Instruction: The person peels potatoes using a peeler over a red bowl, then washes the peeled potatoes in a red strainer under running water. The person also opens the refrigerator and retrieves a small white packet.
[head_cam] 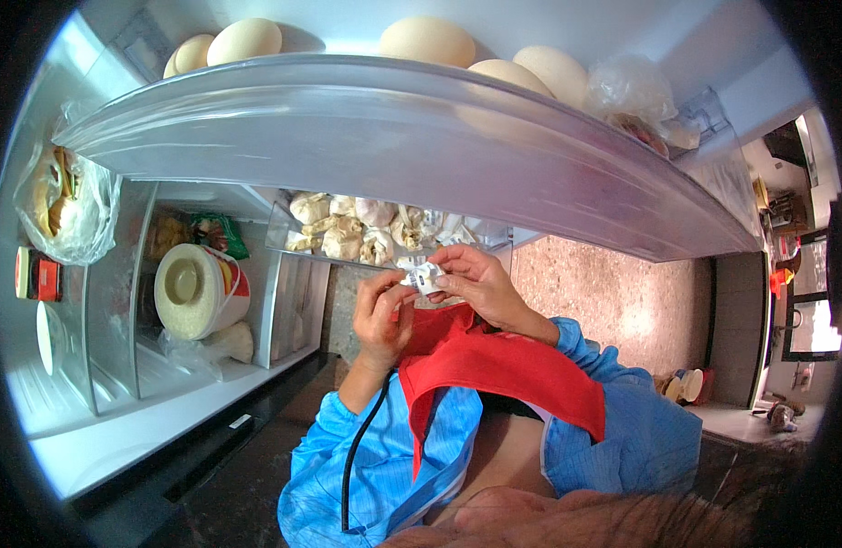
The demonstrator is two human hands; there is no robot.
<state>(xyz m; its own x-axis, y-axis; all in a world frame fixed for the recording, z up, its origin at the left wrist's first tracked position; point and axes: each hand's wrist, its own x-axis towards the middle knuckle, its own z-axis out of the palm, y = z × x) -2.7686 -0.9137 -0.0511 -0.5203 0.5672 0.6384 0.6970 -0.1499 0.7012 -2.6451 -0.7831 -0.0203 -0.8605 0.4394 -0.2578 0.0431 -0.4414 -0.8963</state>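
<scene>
Between the fingertips of both hands is a small white packet [424, 277] with dark print, perhaps a sachet. My left hand [381, 322] pinches its left end. My right hand [482, 284] grips the other side between thumb and fingers. Just beyond them, a clear door bin [277, 236] of a refrigerator holds several garlic bulbs [342, 240]. More small white packets [455, 229] lie at that bin's right end. Whatever part of the held packet sits under my fingers is hidden.
A clear upper door shelf [393, 130] holding several eggs [427, 41] and a knotted plastic bag [630, 89] arches over my hands. On the left, fridge shelves carry a lidded white tub [201, 291], a bagged item [68, 205] and a red-labelled jar [38, 274].
</scene>
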